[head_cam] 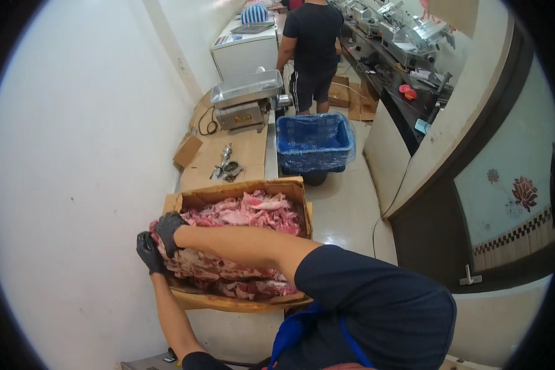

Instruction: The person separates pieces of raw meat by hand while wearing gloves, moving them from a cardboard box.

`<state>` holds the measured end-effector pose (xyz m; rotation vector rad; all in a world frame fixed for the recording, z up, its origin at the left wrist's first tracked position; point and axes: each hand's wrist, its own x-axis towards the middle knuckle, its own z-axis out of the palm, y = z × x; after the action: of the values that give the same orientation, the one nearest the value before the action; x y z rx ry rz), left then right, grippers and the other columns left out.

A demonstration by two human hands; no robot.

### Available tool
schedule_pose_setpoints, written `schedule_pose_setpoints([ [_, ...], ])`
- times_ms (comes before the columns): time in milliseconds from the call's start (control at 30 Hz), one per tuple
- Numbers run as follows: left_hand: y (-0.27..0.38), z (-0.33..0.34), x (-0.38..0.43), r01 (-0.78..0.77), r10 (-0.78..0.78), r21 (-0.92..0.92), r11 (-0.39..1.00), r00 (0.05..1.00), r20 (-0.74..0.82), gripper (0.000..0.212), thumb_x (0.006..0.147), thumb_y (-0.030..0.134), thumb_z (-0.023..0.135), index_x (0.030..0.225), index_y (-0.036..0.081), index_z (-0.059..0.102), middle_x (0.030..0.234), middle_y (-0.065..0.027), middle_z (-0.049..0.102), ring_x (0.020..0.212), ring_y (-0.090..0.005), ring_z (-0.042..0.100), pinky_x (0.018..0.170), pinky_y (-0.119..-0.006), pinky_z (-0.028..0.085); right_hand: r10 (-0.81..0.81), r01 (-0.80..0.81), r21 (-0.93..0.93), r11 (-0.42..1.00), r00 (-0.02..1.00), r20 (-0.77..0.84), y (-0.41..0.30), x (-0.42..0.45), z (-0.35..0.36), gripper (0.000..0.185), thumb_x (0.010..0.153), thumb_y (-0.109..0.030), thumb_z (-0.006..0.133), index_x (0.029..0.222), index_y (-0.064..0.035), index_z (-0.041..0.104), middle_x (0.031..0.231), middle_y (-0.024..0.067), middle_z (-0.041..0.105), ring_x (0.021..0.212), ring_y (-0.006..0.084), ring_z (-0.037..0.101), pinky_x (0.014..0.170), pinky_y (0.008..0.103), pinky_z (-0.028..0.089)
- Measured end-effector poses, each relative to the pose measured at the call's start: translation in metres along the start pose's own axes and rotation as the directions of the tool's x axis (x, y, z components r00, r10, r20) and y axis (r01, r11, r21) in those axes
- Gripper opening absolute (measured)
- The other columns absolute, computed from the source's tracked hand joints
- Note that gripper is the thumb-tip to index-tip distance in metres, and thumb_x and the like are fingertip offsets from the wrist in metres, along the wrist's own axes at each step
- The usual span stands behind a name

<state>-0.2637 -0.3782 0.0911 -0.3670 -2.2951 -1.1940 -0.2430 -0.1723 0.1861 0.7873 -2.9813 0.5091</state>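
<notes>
An open cardboard carton (240, 305) of raw meat stands before me. Across its near half lies a long, bony-looking slab of meat (212, 266), partly hidden beneath my right forearm. My right hand (169, 232), in a black glove, grips the slab's left end from above. At that same end, outside the carton's left side, my gloved left hand (150, 253) has its fingers curled around the meat. Loose pink and red meat trimmings (254, 208) fill the carton's far half.
Beyond the carton, meat grinder parts (226, 166) lie on a cardboard-covered table (247, 155), below a meat grinder (243, 108) with a steel tray. A plastic-lined blue crate (317, 152) stands to its right. Another person (312, 51) stands farther back. Meat slicers (407, 39) line the right counter.
</notes>
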Motion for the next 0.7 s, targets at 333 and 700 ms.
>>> schedule_pose_setpoints([
  [333, 0.002, -0.004, 0.019, -0.038, 0.113, 0.450, 0.892, 0.983, -0.141, 0.037, 0.103, 0.033, 0.060, 0.077, 0.006, 0.064, 0.071, -0.0147, 0.062, 0.064, -0.0296, 0.058, 0.060, -0.041, 0.046, -0.006, 0.005, 0.008, 1.000, 0.998, 0.067, -0.020, 0.014, 0.000, 0.052, 0.056, -0.046, 0.079, 0.089, -0.0063, 0.078, 0.093, 0.0208, 0.074, 0.091, 0.0362, 0.073, 0.082, 0.0483, 0.056],
  [700, 0.001, 0.021, 0.047, -0.255, 0.260, 0.448, 0.857, 0.964, 0.051, 0.041, 0.103, 0.043, 0.049, 0.096, 0.011, 0.075, 0.086, -0.0148, 0.070, 0.082, -0.0355, 0.066, 0.072, -0.049, 0.052, -0.139, 0.018, -0.365, 0.931, 0.942, -0.307, -0.019, -0.044, 0.058, 0.020, 0.087, -0.016, 0.056, 0.095, -0.0059, 0.071, 0.095, 0.0186, 0.065, 0.091, 0.0323, 0.062, 0.079, 0.0477, 0.047],
])
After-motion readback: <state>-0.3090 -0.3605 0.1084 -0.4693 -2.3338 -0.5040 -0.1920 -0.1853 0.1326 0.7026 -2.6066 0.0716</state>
